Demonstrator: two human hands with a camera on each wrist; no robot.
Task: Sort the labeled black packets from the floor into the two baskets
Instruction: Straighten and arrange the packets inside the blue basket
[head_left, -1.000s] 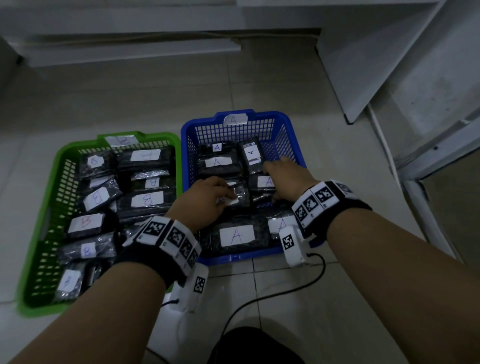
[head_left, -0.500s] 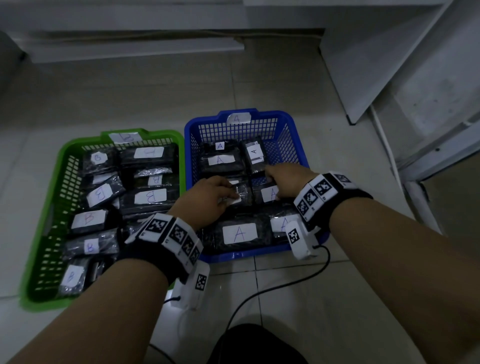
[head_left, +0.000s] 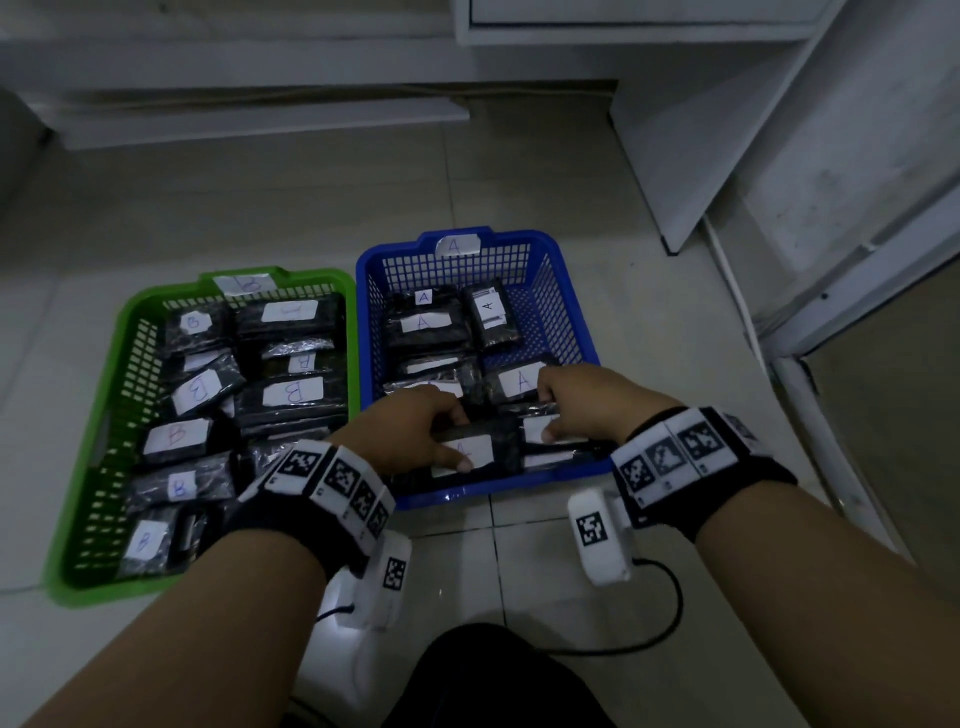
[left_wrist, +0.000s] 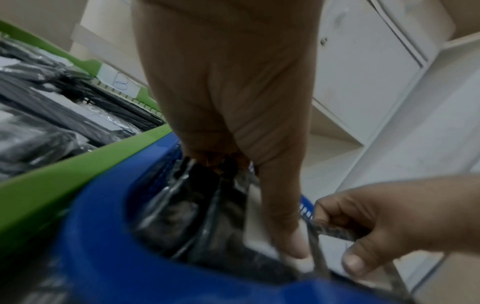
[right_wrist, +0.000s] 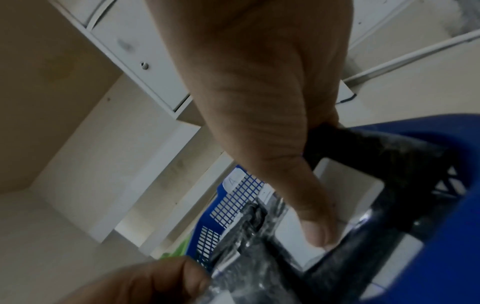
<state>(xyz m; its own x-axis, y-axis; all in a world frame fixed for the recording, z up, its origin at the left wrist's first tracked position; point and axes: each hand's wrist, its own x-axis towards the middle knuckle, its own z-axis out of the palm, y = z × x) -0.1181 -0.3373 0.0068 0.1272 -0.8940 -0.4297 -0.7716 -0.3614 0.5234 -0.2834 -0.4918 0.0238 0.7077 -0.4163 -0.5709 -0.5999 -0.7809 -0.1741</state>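
My left hand (head_left: 415, 434) grips an A-labelled black packet (head_left: 480, 451) at the near end of the blue basket (head_left: 571, 291), thumb across its label. My right hand (head_left: 582, 402) pinches a neighbouring packet (head_left: 540, 427), its label half covered. The green basket (head_left: 124, 332) holds B packets (head_left: 291, 392); my left forearm hides its near corner. Both wrist views are blurred.

pale tiled floor (head_left: 311, 208) with thin grout lines; a white cabinet (head_left: 597, 21) at the far side, its open white door (head_left: 691, 156) angled out on the right; a white door frame (head_left: 841, 291) at right; a black cable (head_left: 660, 618) curls over the near tiles
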